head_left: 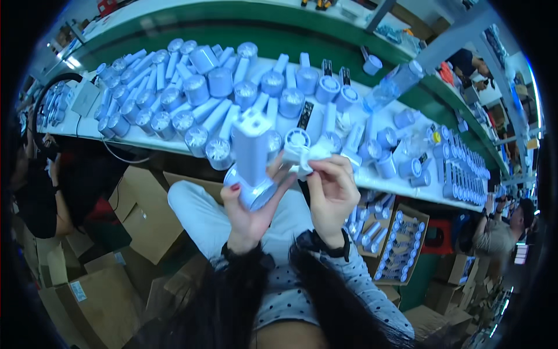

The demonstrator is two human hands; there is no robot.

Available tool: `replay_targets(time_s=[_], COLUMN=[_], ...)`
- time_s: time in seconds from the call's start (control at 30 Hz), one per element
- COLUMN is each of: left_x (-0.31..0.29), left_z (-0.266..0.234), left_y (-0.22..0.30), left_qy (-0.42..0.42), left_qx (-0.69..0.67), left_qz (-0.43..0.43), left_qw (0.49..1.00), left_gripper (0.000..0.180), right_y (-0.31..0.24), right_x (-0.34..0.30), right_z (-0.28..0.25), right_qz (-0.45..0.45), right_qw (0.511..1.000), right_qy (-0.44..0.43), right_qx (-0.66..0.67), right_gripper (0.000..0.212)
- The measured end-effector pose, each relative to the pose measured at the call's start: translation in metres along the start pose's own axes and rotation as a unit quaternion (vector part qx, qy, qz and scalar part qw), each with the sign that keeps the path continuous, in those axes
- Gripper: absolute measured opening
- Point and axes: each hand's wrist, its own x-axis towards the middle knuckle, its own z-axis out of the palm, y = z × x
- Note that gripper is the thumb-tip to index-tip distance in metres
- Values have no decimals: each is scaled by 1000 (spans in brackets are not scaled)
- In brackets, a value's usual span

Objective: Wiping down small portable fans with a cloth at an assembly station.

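Observation:
Upright in front of me is a pale handheld fan (251,152), its round head low and its handle pointing up. My left hand (247,218) is closed round the fan's head. Beside it, my right hand (332,195) pinches a crumpled white piece (302,156) that looks like cloth, between thumb and fingers. The left fingertips reach close to this piece; whether they touch it, I cannot tell. Just beyond the hands, a fan with its handle uncovered and dark parts showing (298,137) lies on the white table (232,60).
Many similar fans (195,90) crowd the table's left and middle. A clear plastic bottle (395,84) stands at the right, with rows of fans (465,174) beyond. An open carton of fans (401,244) is below right; cardboard boxes (145,212) lie below left. Other people sit at both sides.

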Motion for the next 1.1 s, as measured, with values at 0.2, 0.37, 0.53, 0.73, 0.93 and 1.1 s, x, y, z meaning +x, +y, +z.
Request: replay_targets(time_s=[0.2, 0.37, 0.53, 0.73, 0.93, 1.1], left_x=[28, 35, 37, 50, 55, 49], left_z=[29, 16, 26, 29, 36, 38], left_y=[-22, -29, -37, -50, -50, -41], left_qy=[-50, 78, 22, 25, -2, -4], left_qx=[-24, -16, -18, -34, -54, -95], left_qz=[-30, -16, -27, -33, -22, -24], left_qw=[998, 997, 999, 999, 998, 995], left_gripper=[56, 54, 53, 50, 51, 51], right_y=[-9, -21, 38, 132, 81, -8], right_x=[12, 37, 120, 159, 168, 120], right_z=[-18, -68, -202, -318, -292, -202], right_qz=[-40, -70, -101, 102, -225, -63], right_qw=[985, 960, 796, 749, 819, 980], right_qy=[-14, -17, 327, 223, 351, 110], right_qx=[-165, -270, -499, -616, -394, -151], right_gripper=[20, 29, 57, 76, 62, 53])
